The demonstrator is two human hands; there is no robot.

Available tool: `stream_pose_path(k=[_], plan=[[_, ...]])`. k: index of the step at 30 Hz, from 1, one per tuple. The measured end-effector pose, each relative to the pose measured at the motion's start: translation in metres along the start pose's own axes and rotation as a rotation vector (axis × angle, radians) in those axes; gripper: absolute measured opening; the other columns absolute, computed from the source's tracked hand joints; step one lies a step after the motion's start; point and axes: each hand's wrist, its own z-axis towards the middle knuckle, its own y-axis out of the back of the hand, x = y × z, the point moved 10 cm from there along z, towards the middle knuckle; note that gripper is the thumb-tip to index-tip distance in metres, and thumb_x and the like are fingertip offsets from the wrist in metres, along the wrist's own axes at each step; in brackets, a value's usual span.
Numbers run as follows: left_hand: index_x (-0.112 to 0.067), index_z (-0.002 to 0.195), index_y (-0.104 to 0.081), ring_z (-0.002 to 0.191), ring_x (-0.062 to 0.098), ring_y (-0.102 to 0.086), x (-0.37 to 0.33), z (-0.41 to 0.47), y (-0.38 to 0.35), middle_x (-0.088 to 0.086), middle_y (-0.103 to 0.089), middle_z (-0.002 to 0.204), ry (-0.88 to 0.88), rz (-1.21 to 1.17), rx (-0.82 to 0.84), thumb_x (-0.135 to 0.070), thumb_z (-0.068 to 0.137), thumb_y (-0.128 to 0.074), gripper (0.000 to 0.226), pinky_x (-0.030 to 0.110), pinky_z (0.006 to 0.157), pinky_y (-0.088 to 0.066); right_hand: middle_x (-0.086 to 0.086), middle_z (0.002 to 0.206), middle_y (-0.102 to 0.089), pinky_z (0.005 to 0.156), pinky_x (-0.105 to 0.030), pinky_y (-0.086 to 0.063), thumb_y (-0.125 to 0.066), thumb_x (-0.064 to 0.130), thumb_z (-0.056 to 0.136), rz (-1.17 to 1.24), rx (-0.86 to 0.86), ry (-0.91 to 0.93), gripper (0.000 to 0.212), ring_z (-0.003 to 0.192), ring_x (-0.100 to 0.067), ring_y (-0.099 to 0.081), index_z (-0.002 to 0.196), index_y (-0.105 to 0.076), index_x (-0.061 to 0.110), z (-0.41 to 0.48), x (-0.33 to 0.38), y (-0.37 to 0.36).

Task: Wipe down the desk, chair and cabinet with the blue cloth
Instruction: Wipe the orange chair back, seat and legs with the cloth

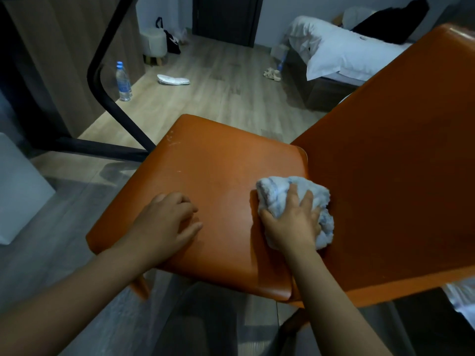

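Note:
An orange chair [218, 170] fills the middle of the view, its backrest rising on the right. My right hand [293, 224] presses a bunched pale blue cloth [277, 188] onto the seat close to the backrest, fingers spread over the cloth and gripping it. My left hand [167, 222] rests flat on the near left part of the seat with its fingers loosely curled and nothing in it. The desk shows only as a black metal leg frame [102, 80] at the upper left.
Two water bottles [123, 82] stand on the wood floor by the desk frame. A white slipper [173, 80] lies beyond, and a small stool [153, 43] with a black bag stands near the door. A bed [341, 55] with white bedding is at the upper right. A white box [18, 191] sits at the left.

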Motion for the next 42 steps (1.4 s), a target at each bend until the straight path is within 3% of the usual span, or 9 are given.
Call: stream_pose_path(k=[14, 19, 26, 33, 38, 42], plan=[[-0.024, 0.118, -0.063, 0.105, 0.007, -0.044, 0.023, -0.023, 0.004, -0.009, -0.053, 0.114, 0.06, -0.016, -0.056, -0.046, 0.089, -0.053, 0.038, 0.023, 0.082, -0.033, -0.013, 0.161, -0.008, 0.113, -0.058, -0.019, -0.054, 0.056, 0.085, 0.01, -0.055, 0.147, 0.086, 0.143, -0.042, -0.017, 0.154, -0.011, 0.026, -0.003, 0.057, -0.021], [-0.022, 0.112, -0.067, 0.102, 0.013, -0.05, 0.047, -0.026, 0.02, -0.008, -0.058, 0.109, 0.099, -0.005, -0.085, -0.062, 0.08, -0.031, 0.063, 0.026, 0.082, -0.039, -0.011, 0.161, -0.009, 0.114, -0.059, -0.017, -0.053, 0.057, 0.086, 0.05, -0.034, 0.194, 0.084, 0.143, -0.041, -0.018, 0.153, -0.014, 0.027, -0.001, 0.091, -0.033], [-0.022, 0.116, -0.064, 0.106, 0.013, -0.047, 0.083, -0.038, 0.032, -0.007, -0.055, 0.114, 0.194, 0.023, -0.089, -0.051, 0.089, -0.05, 0.042, 0.026, 0.083, -0.036, -0.012, 0.158, -0.016, 0.11, -0.055, -0.026, -0.051, 0.057, 0.086, 0.042, -0.036, 0.282, 0.08, 0.136, -0.041, -0.031, 0.152, -0.018, 0.027, -0.004, 0.142, -0.049], [-0.025, 0.114, -0.065, 0.103, 0.009, -0.047, 0.115, -0.046, 0.04, -0.01, -0.055, 0.112, 0.245, -0.021, -0.085, -0.064, 0.079, -0.029, 0.064, 0.024, 0.081, -0.036, -0.01, 0.16, -0.013, 0.11, -0.053, -0.022, -0.052, 0.052, 0.087, 0.04, 0.026, 0.383, 0.079, 0.137, -0.038, -0.026, 0.153, -0.014, 0.03, -0.015, 0.198, -0.072], [-0.024, 0.112, -0.066, 0.101, 0.009, -0.049, 0.123, -0.05, 0.046, -0.009, -0.056, 0.109, 0.249, -0.031, -0.096, -0.064, 0.079, -0.03, 0.063, 0.025, 0.08, -0.037, -0.005, 0.141, -0.045, 0.099, -0.046, -0.039, -0.059, 0.039, 0.079, 0.171, 0.057, 0.538, 0.069, 0.119, -0.032, -0.048, 0.143, -0.038, 0.031, -0.028, 0.239, -0.077], [-0.023, 0.113, -0.065, 0.102, 0.012, -0.05, 0.118, -0.053, 0.048, -0.008, -0.056, 0.111, 0.23, -0.031, -0.103, -0.063, 0.08, -0.032, 0.062, 0.026, 0.083, -0.038, -0.003, 0.133, -0.053, 0.1, -0.042, -0.039, -0.062, 0.028, 0.075, 0.363, 0.081, 0.621, 0.063, 0.118, -0.025, -0.051, 0.137, -0.049, 0.027, -0.042, 0.245, -0.058]])
